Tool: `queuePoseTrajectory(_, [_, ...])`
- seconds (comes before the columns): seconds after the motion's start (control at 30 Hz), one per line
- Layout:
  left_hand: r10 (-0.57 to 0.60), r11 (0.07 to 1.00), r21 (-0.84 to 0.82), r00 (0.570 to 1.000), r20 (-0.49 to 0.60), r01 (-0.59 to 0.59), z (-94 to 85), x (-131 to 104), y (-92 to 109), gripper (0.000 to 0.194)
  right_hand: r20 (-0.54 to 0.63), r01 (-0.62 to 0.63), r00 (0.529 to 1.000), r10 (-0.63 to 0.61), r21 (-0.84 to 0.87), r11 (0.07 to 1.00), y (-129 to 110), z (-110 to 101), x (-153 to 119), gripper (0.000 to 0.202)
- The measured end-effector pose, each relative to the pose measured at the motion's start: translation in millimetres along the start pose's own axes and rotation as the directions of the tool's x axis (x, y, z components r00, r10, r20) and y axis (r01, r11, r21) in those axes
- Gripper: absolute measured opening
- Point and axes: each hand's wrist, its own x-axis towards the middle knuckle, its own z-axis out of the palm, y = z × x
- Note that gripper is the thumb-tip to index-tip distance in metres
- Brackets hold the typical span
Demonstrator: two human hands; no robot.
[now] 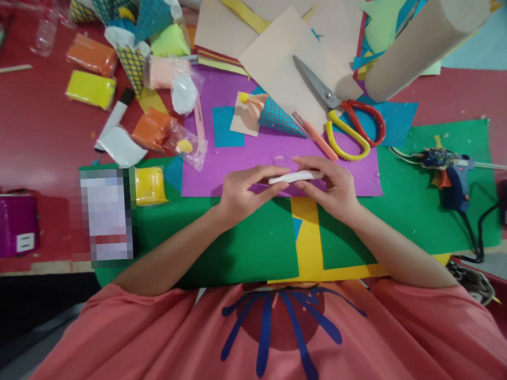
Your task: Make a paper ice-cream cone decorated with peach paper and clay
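Observation:
Between my two hands is a thin, flattened strip of white modelling clay [295, 177]. My left hand [247, 191] pinches its left end between thumb and fingers. The right end sits in the pinch of my right hand [332, 186]. Both hands hover low over a purple sheet [210, 178]. Just beyond them lies a small blue patterned paper cone [280, 118] with peach and yellow pieces at its wide end. An orange craft knife [316, 135] rests close to my right fingers, beside scissors [329, 98] with one yellow and one red handle.
Packs of orange clay [152, 129] and yellow clay [150, 186] lie at left, with more paper cones [130, 63] behind. A thick cardboard tube [424, 36] leans at the back right. A hot glue gun [452, 174] with its cable stands on the green sheet [416, 215].

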Motion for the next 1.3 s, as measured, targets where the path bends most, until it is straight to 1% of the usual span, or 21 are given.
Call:
queuePoseTrajectory(0.07, [0.029,0.999,0.030,1.000,-0.003,-0.029,0.0,0.1,0.2,0.024,0.005,0.046,0.999,-0.046,0.017,0.999,0.8,0.7,0.4,0.027])
queuePoseTrajectory(0.13, [0.058,0.997,0.053,0.998,-0.015,-0.057,-0.5,-0.3,-0.3,0.024,0.020,0.073,0.997,-0.073,0.000,0.997,-0.3,0.3,1.3,0.019])
queuePoseTrajectory(0.23, [0.086,0.994,0.077,0.996,-0.025,-0.084,-1.6,-1.3,-1.6,0.023,0.051,0.052,0.997,-0.050,-0.040,0.998,-4.1,-1.8,2.6,0.014])
queuePoseTrajectory(0.33, [0.128,0.990,0.059,0.992,-0.018,-0.127,-2.4,-1.8,-2.6,0.022,0.078,0.022,0.997,-0.018,-0.055,0.998,-7.2,-3.5,2.8,0.017])
queuePoseTrajectory(0.4, [0.145,0.989,0.038,0.989,-0.017,-0.144,-2.4,-1.6,-2.6,0.026,0.068,-0.004,0.998,0.008,-0.055,0.998,-7.7,-3.8,2.3,0.019])
queuePoseTrajectory(0.47, [0.131,0.991,0.040,0.991,-0.022,-0.130,-1.9,-1.0,-1.9,0.030,0.035,-0.045,0.998,0.048,-0.060,0.997,-7.1,-3.5,1.8,0.020])
queuePoseTrajectory(0.53, [0.094,0.994,0.052,0.995,-0.025,-0.093,-1.4,-0.2,-0.8,0.027,0.012,-0.094,0.995,0.095,-0.061,0.994,-6.3,-3.1,1.5,0.023])
queuePoseTrajectory(0.6, [0.061,0.997,0.054,0.998,-0.019,-0.060,-1.3,0.7,0.2,0.022,0.022,-0.122,0.992,0.123,-0.056,0.991,-5.8,-2.8,1.6,0.026])
queuePoseTrajectory(0.67, [0.030,0.998,0.055,0.999,-0.009,-0.030,-1.9,1.5,0.6,0.020,0.045,-0.112,0.993,0.113,-0.044,0.993,-5.7,-2.5,1.7,0.027])
queuePoseTrajectory(0.73, [0.014,0.998,0.060,1.000,0.003,-0.014,-2.9,1.8,0.4,0.020,0.051,-0.080,0.995,0.081,-0.029,0.996,-5.6,-2.4,1.8,0.022])
queuePoseTrajectory(0.83, [0.019,0.999,0.051,1.000,-0.011,-0.018,-4.1,1.1,-1.1,0.020,0.028,-0.055,0.998,0.055,-0.012,0.998,-5.8,-2.1,1.6,0.016])
queuePoseTrajectory(0.9, [0.027,0.999,0.038,0.999,-0.024,-0.026,-4.3,0.3,-2.3,0.021,0.020,-0.062,0.998,0.063,-0.009,0.998,-6.4,-2.0,1.6,0.015])
queuePoseTrajectory(0.97, [0.027,0.999,0.018,0.999,-0.030,-0.026,-4.1,-0.5,-3.2,0.025,0.018,-0.076,0.997,0.076,-0.006,0.997,-7.2,-2.2,1.9,0.014])
queuePoseTrajectory(1.07, [0.012,1.000,-0.023,0.999,-0.042,-0.013,-3.2,-0.9,-3.8,0.037,-0.006,-0.102,0.995,0.102,-0.006,0.995,-8.0,-3.0,2.8,0.013])
queuePoseTrajectory(1.1, [0.001,1.000,-0.025,0.999,-0.043,-0.002,-2.9,-0.7,-3.7,0.037,-0.014,-0.115,0.993,0.115,-0.007,0.993,-7.9,-3.4,3.0,0.013])
queuePoseTrajectory(1.2, [-0.026,1.000,0.015,0.999,-0.031,0.027,-2.6,0.2,-2.9,0.026,-0.013,-0.161,0.987,0.160,-0.010,0.987,-7.1,-4.1,3.4,0.018])
queuePoseTrajectory(1.3, [-0.047,0.998,0.049,0.997,-0.057,0.050,-3.1,1.2,-2.0,0.028,-0.012,-0.166,0.986,0.166,0.012,0.986,-5.6,-4.1,3.2,0.027])
